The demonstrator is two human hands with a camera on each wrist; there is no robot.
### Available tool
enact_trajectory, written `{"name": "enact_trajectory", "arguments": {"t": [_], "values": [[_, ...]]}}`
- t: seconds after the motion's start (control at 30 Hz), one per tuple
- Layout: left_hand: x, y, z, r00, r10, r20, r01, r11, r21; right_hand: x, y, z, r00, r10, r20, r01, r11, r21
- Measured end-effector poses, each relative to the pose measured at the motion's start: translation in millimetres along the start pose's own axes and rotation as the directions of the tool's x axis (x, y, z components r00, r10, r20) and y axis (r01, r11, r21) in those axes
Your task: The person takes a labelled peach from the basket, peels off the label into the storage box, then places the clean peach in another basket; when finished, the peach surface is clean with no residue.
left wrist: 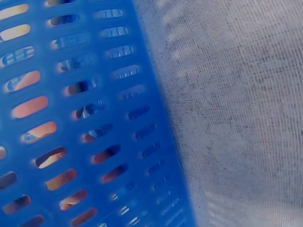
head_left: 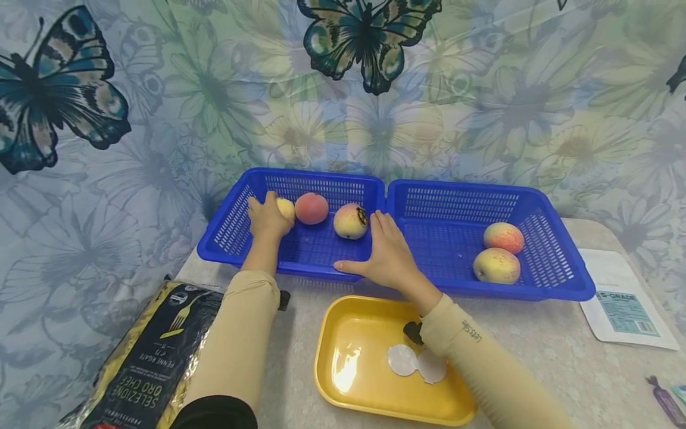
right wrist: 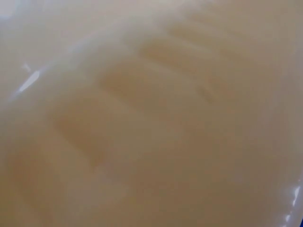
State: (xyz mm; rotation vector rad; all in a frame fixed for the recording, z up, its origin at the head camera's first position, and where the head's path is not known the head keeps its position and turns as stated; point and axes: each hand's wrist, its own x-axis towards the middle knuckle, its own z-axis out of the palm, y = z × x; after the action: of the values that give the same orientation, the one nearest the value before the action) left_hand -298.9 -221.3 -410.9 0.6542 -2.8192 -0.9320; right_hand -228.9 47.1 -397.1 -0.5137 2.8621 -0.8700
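Note:
My left hand [head_left: 268, 219] reaches into the left blue basket [head_left: 316, 271] and grips a yellow fruit [head_left: 286, 208], partly hidden behind the fingers. Beside it lies a pinkish-orange peach [head_left: 311, 208]. Further right in that basket is a round yellow-pink fruit [head_left: 351, 221] with a dark leafy cap. Over the basket's front right corner, my right hand [head_left: 388, 253] is spread with thumb apart, holding nothing. The left wrist view shows only the slotted basket wall [left wrist: 102, 123] and the tabletop; the right wrist view is a blurred yellowish surface.
A second blue basket [head_left: 439, 238] adjoins on the right, with two red-yellow fruits [head_left: 496, 266] in it. In front is a yellow tray [head_left: 343, 333] with white discs [head_left: 402, 360]. A penne bag [head_left: 155, 351] lies left, a white pouch [head_left: 624, 298] right. Patterned cloth hangs behind.

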Motion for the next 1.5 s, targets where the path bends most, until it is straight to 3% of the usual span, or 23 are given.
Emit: {"name": "enact_trajectory", "arguments": {"t": [0.33, 0.53, 0.7, 0.87, 1.07, 1.2, 1.5], "values": [[0.5, 8.4, 2.0, 0.998, 0.022, 0.056, -0.022, 1.0, -0.003, 0.8, 2.7, -3.3, 1.0, 0.007, -0.009, -0.007, 1.0, -0.003], [4.3, 9.8, 2.7, 0.997, 0.002, 0.08, -0.001, 1.0, -0.007, 1.6, 4.2, -4.4, 1.0, 0.019, -0.012, -0.019, 1.0, 0.001], [7.5, 8.1, -1.6, 0.991, -0.011, 0.136, 0.012, 1.0, -0.003, 2.3, 5.1, -4.0, 1.0, 0.012, -0.019, -0.012, 1.0, -0.003], [9.5, 5.9, -11.5, 0.975, -0.013, 0.221, 0.023, 0.999, -0.042, 2.3, 4.2, -4.2, 1.0, 0.012, -0.015, -0.012, 1.0, 0.005], [23.4, -3.5, -19.5, 0.933, -0.013, 0.359, 0.047, 0.995, -0.087, 2.4, 3.2, -3.5, 1.0, 0.011, 0.005, -0.011, 1.0, -0.001], [32.2, -9.2, -19.6, 0.911, 0.01, 0.413, 0.052, 0.989, -0.138, 2.7, 2.5, -2.2, 1.0, 0.005, 0.014, -0.005, 1.0, -0.009], [35.4, -16.1, -17.9, 0.91, 0.061, 0.409, 0.046, 0.968, -0.247, 2.2, 0.8, -0.7, 1.0, 0.001, 0.015, 0.0, 1.0, -0.016]]}}
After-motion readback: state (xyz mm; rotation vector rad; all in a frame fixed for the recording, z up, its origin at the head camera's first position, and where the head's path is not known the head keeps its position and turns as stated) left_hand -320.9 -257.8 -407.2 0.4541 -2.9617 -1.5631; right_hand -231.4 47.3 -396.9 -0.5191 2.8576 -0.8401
